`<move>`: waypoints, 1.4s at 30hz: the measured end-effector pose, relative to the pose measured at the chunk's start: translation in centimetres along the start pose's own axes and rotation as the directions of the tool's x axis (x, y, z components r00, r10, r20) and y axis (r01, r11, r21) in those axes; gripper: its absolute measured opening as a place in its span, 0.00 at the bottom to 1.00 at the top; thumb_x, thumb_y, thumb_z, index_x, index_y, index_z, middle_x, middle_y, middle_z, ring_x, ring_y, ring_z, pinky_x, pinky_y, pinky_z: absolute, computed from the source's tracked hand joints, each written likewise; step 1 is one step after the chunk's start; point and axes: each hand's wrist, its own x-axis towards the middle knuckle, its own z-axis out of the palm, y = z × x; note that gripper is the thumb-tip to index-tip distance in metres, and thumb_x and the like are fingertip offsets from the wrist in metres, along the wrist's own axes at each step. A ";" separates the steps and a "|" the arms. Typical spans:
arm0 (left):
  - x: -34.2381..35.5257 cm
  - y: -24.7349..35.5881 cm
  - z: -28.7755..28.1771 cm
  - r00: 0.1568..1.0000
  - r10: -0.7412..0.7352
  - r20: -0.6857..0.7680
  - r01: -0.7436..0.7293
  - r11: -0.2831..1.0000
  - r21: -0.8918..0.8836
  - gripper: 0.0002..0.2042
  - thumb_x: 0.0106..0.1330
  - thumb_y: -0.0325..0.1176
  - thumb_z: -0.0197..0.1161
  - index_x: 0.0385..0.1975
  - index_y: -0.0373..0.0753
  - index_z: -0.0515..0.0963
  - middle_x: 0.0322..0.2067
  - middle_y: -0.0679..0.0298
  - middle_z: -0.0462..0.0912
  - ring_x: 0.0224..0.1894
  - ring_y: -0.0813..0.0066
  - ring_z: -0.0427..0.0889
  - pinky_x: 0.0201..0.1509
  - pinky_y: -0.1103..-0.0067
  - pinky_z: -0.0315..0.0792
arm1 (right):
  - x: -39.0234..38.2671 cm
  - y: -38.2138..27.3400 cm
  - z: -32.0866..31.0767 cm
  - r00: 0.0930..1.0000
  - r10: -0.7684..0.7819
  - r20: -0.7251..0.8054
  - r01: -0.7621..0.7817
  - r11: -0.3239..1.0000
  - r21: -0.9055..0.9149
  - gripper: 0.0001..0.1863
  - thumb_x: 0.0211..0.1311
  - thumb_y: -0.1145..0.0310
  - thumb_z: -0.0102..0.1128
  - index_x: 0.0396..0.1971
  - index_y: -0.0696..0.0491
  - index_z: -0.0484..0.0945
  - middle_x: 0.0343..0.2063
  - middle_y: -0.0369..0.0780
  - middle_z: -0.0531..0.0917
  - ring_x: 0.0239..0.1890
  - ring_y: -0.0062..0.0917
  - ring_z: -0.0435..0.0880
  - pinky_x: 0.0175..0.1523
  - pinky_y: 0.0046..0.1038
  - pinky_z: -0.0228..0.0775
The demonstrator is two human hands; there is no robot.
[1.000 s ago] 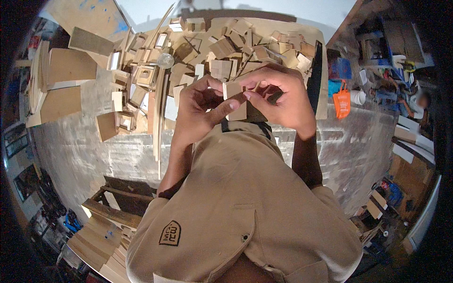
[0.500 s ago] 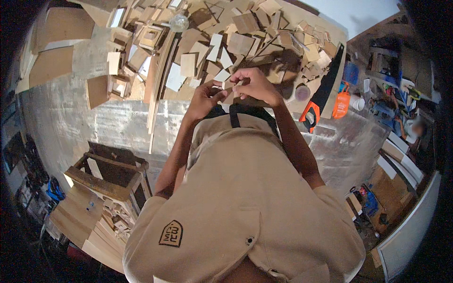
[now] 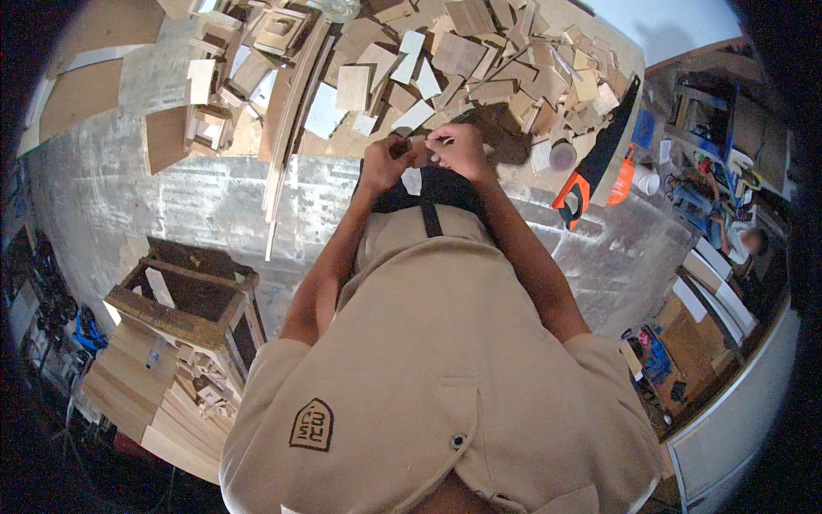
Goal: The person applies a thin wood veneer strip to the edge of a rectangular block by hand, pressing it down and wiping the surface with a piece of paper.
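Note:
My left hand (image 3: 384,163) and my right hand (image 3: 461,151) are close together in front of my waist, at the table's near edge. The left fingers are curled in a pinch on a small piece of wood (image 3: 418,152), which shows between the two hands. My right thumb and forefinger press together at its other side; what exactly they grip is too small to make out. A pale pointed piece (image 3: 412,182) shows just below the hands, against dark cloth. Beyond them, many wood and white board offcuts (image 3: 354,86) lie heaped on the table (image 3: 519,176).
A handsaw (image 3: 575,196) with an orange handle lies at the table's right end, near a round container (image 3: 562,156). Long wooden strips (image 3: 288,128) jut over the near edge. A wooden frame (image 3: 184,321) stands lower left. Another person (image 3: 738,238) is at far right.
Both hands stay close together while their fingers have shifted around the small piece. The pale pointed piece now shows below them. The view has tilted, and the table sits slightly higher in it.

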 end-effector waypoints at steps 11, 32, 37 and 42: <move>0.4 2.8 -2.4 0.984 0.127 -0.122 -0.063 0.900 0.431 0.14 0.61 0.37 0.70 0.34 0.29 0.83 0.26 0.53 0.86 0.27 0.67 0.87 0.32 0.73 0.79 | -2.9 -3.5 -1.7 0.999 0.024 -0.047 -0.019 0.993 0.119 0.07 0.61 0.72 0.66 0.36 0.60 0.83 0.24 0.38 0.84 0.23 0.16 0.83 0.25 0.18 0.76; -4.6 11.9 -14.3 0.960 -0.276 0.056 0.157 0.359 -0.920 0.10 0.68 0.31 0.63 0.42 0.31 0.81 0.37 0.59 0.85 0.37 0.74 0.83 0.44 0.79 0.77 | -0.1 -18.8 7.5 0.560 -0.827 -0.048 0.768 0.541 -0.343 0.09 0.52 0.83 0.67 0.34 0.56 0.82 0.35 0.40 0.84 0.32 0.26 0.85 0.35 0.25 0.78; -4.0 11.5 -16.5 0.973 -0.205 -0.111 -0.023 0.391 -0.920 0.07 0.68 0.27 0.61 0.40 0.32 0.81 0.36 0.57 0.86 0.37 0.72 0.85 0.42 0.77 0.79 | 1.3 -21.8 8.4 0.585 -0.811 0.022 0.781 0.556 -0.284 0.10 0.53 0.80 0.69 0.36 0.56 0.83 0.36 0.38 0.84 0.32 0.21 0.84 0.34 0.22 0.76; -3.1 11.3 -18.2 0.936 -0.168 -0.310 -0.208 0.446 -0.871 0.05 0.69 0.26 0.59 0.37 0.32 0.81 0.35 0.54 0.86 0.34 0.69 0.86 0.38 0.76 0.82 | 5.1 -21.5 8.0 0.804 -0.542 -0.245 0.499 0.839 -0.218 0.12 0.55 0.70 0.72 0.39 0.55 0.84 0.33 0.36 0.87 0.33 0.14 0.82 0.35 0.17 0.73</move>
